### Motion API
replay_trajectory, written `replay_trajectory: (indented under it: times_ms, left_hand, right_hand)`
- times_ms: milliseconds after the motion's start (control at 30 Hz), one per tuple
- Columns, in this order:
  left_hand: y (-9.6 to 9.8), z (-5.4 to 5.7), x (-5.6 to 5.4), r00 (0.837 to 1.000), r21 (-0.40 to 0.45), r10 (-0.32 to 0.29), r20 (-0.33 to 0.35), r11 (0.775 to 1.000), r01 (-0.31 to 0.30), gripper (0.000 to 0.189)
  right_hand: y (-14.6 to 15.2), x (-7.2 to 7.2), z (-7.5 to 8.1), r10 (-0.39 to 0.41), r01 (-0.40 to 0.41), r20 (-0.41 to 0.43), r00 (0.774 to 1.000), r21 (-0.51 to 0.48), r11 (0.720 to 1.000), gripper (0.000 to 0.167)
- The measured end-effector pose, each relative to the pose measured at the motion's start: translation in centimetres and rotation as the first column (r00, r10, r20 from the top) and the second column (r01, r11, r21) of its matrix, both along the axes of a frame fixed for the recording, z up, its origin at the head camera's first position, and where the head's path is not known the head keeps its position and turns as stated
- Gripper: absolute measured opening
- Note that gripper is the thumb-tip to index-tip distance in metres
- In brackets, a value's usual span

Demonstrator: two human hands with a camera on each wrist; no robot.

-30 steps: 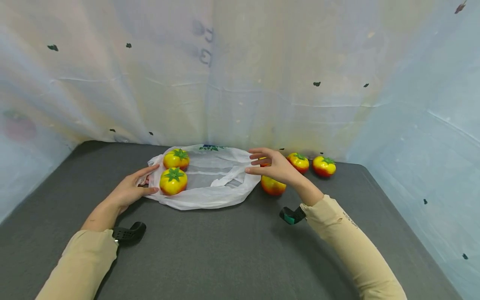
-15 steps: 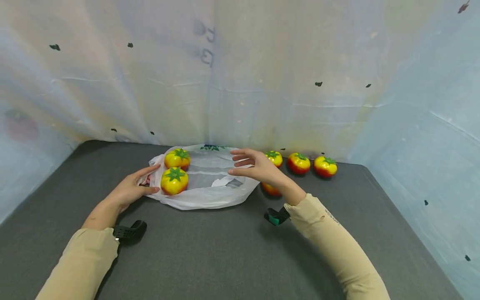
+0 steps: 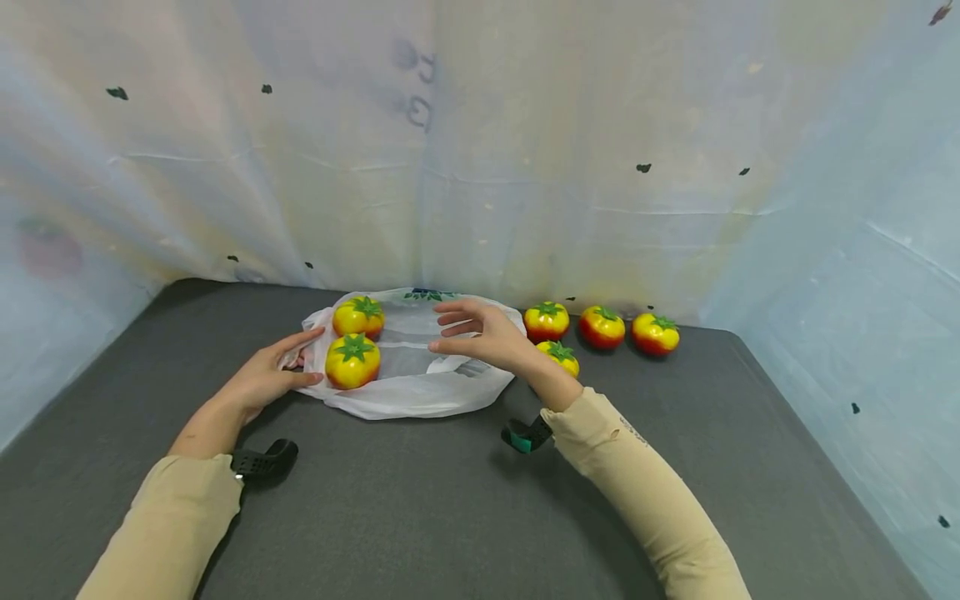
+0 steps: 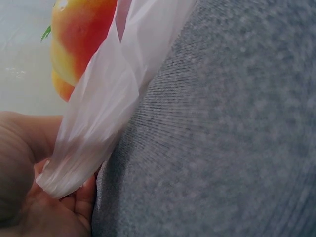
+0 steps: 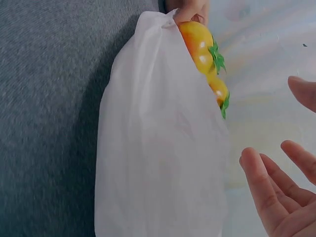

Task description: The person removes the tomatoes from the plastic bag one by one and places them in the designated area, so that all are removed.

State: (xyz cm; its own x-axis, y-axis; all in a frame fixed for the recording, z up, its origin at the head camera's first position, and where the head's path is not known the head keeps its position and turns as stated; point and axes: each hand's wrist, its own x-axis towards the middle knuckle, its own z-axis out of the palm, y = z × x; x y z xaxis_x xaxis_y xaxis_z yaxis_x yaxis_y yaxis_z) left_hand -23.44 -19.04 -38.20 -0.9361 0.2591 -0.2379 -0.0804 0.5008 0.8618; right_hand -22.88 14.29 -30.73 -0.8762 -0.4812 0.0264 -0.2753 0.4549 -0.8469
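Note:
A white plastic bag [image 3: 420, 402] lies with its mouth spread on the dark table. At its left end my left hand [image 3: 258, 382] holds the gathered edge; in the left wrist view the bunched plastic [image 4: 96, 113] runs down into the curled fingers. Just beside that hand, a front toy tomato [image 3: 352, 362] and a rear toy tomato [image 3: 358, 317], both yellow and red with green leafy tops, sit in the bag. My right hand [image 3: 483, 335] hovers over the bag's right part, fingers spread and holding nothing, as the right wrist view also shows.
Several more toy tomatoes stand right of the bag: one [image 3: 546, 322] near its edge, one [image 3: 561, 357] partly hidden by the right forearm, and two [image 3: 602, 327] farther right. Pale plastic sheeting [image 3: 480, 167] hangs behind the table [image 3: 420, 517].
My right hand has moved left from above the right-hand tomatoes to over the bag, uncovering those tomatoes. The left hand keeps its hold on the bag's edge.

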Motion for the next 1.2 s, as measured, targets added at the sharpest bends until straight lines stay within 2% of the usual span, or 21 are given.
replay_trajectory:
  times_ms: [633, 900, 1200]
  left_hand:
    - [0.5, 0.1, 0.1, 1.000, 0.008, 0.008, 0.003, 1.000, -0.008, 0.087]
    - [0.8, 0.2, 0.1, 1.000, 0.007, -0.004, -0.010, 1.000, 0.004, 0.085]
    - [0.9, 0.1, 0.1, 1.000, 0.007, -0.007, 0.004, 1.000, 0.007, 0.085]
  right_hand:
    - [-4.4, -0.7, -1.4, 0.029, -0.029, 0.072, 0.997, 0.001, 1.000, 0.057]
    - [-5.5, -1.2, -2.3, 0.044, -0.045, 0.060, 0.997, 0.010, 0.999, 0.056]
    - [-6.6, -1.3, -2.4, 0.073, -0.075, 0.056, 0.996, 0.038, 0.996, 0.057]
